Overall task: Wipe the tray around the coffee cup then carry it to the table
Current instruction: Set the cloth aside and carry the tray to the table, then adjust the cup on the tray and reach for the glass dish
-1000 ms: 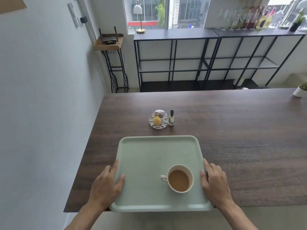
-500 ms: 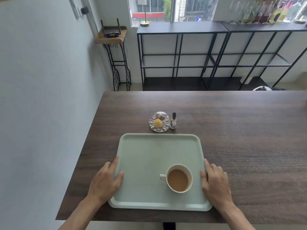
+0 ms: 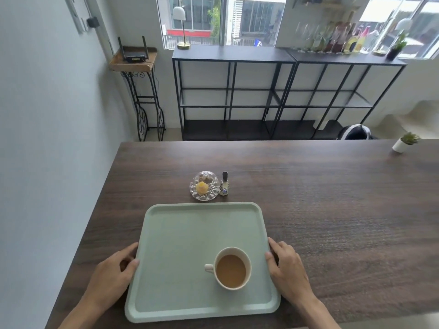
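The pale green tray [image 3: 190, 245] lies flat on the dark wooden table [image 3: 332, 210], near its front left corner. A white cup of milky coffee [image 3: 231, 269] stands in the tray's near right part, handle pointing left. My left hand [image 3: 111, 276] is on the table at the tray's left edge, fingers curved and apart, thumb tip just touching the rim. My right hand [image 3: 288, 271] is at the right edge, its thumb on the rim and its fingers curled against the side.
Just beyond the tray's far edge stand a small cut-glass dish [image 3: 203, 188] holding a yellow sweet and a little bottle [image 3: 224, 185]. A small potted plant [image 3: 405, 143] sits at the far right. A wall runs along the left; black metal shelves [image 3: 285, 91] stand behind the table.
The tray moved farther onto the table and no longer overhangs its near edge. My left thumb has slid off the tray's surface to its outer rim.
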Motion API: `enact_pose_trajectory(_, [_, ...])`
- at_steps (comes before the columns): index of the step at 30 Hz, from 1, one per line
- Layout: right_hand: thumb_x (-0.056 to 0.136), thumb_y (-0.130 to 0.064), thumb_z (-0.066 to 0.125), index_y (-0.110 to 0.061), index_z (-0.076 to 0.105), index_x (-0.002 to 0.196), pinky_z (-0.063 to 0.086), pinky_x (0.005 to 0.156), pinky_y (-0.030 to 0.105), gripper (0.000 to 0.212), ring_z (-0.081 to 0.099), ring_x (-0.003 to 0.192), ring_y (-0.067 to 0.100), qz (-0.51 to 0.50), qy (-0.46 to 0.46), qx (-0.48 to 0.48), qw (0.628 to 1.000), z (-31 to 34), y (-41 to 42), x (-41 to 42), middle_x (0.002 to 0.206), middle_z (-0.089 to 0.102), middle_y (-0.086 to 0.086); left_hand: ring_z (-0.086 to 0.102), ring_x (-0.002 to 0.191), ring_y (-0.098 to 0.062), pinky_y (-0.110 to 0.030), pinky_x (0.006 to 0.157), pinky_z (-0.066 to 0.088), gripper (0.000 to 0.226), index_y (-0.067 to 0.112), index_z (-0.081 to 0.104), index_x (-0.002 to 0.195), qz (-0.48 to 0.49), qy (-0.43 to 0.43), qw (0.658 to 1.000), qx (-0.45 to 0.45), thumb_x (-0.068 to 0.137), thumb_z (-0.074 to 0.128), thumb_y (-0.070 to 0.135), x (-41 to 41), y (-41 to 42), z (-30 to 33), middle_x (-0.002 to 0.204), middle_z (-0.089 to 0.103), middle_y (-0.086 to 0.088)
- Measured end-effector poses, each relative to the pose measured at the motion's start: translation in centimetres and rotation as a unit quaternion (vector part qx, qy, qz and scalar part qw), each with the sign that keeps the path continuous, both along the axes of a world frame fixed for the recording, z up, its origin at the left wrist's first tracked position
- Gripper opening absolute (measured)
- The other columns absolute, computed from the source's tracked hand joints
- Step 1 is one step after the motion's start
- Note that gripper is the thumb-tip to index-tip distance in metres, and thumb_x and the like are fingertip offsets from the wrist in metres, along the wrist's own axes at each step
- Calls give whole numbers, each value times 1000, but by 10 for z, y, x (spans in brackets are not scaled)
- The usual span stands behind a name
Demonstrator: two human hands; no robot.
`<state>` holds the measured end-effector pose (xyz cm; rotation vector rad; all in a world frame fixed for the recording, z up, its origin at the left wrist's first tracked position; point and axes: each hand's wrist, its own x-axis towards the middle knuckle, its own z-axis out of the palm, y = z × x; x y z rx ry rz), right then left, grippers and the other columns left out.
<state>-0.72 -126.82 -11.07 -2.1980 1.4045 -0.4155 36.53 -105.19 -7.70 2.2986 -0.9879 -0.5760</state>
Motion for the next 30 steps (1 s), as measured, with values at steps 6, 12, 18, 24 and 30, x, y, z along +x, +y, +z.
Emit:
enact_pose_trajectory(6, [102,-28,53,-25,60,141,49,91,41,40,54,95,10,6,-3,3,1000,4,-2,0,98,60,-15,69,80,-7,-38,79,52,42,40,72,124,13,24,1000,3,87,78,20,4,-1,-3,76,73,22])
enact_pose_trajectory(12, [101,-24,56,-22,63,135,53,85,49,35,57,91,19,8,-1,3,1000,3,-5,3,94,63,-5,68,80,-4,-33,71,50,42,32,71,129,13,17,1000,-6,90,75,17,0,0,-1,77,73,15])
enact_pose_trajectory(18, [101,-22,56,-22,65,130,52,84,48,31,56,89,19,0,-14,3,1000,5,-2,3,89,62,-6,68,82,-6,-37,75,53,58,73,51,107,11,28,999,-15,92,73,21,-3,-2,3,79,73,18])
enact_pose_trajectory(24, [101,-23,57,-20,63,136,52,86,49,36,57,92,19,0,-11,9,1000,6,-3,4,92,63,-5,65,78,2,-29,69,49,60,74,48,99,-2,13,1000,-21,91,74,21,-3,0,6,87,67,34])
enact_pose_trajectory(30, [101,-26,56,-20,62,138,52,87,45,38,54,95,19,0,8,24,1000,12,-2,5,96,61,-4,65,79,-7,-28,70,49,43,56,61,115,-6,7,1000,-3,92,73,22,-4,2,9,82,70,11])
